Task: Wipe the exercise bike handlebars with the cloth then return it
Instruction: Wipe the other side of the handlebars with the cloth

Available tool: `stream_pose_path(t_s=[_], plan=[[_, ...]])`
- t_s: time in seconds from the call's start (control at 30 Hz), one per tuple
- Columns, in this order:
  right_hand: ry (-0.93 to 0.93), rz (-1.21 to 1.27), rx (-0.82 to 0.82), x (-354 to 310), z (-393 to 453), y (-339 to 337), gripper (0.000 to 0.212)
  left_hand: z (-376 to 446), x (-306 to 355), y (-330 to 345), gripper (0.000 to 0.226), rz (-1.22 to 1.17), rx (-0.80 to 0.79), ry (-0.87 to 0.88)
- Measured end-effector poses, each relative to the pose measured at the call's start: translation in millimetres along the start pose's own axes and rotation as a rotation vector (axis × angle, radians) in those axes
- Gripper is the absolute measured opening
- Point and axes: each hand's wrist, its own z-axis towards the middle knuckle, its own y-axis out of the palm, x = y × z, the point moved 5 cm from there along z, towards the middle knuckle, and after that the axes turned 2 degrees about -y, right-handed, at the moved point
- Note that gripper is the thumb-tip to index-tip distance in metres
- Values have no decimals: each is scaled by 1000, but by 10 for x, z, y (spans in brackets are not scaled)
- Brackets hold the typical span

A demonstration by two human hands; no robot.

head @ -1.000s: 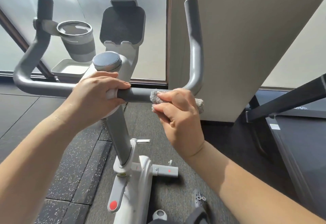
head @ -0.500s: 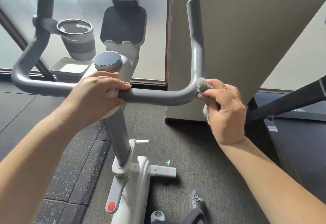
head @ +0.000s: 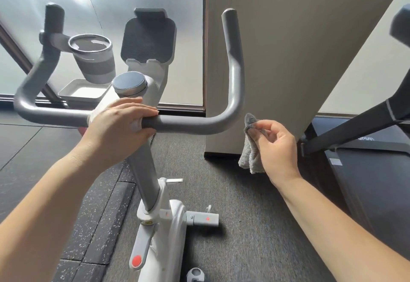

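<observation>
Off handlebars (head: 188, 124) now, cloth (head: 251, 148).

The one camera sits on my head, looking forward and steeply down with a wide angle. It is close over the handlebars (head: 188, 124), which span the middle of the view. My forearms enter from the bottom corners, and the floor (head: 244, 226) lies below. No second view shares the scene.

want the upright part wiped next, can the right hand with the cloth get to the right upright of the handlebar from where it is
Probably yes. The right hand pinches the cloth just off the handlebar's right bend, and nothing stands between it and the upright; the left hand grips near the centre.
</observation>
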Motion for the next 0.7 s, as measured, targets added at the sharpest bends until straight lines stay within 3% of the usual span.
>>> stream_pose_path(t_s=[0.27,0.4,0.5,0.6,0.7], plan=[[-38,-38,-122,-34,5,-48,5,-340,532,83,29,-108,124,4],[132,32,-217,87,-27,-209,9,-569,876,180,27,-71,168,-25],[236,71,-269,162,-114,-418,9,-722,1076,394,26,43,82,-50],[276,39,-340,198,-233,-679,51,-886,1274,672,31,154,-46,-104],[251,-130,-386,288,-325,-927,47,-1080,1479,958,43,207,-214,-181]])
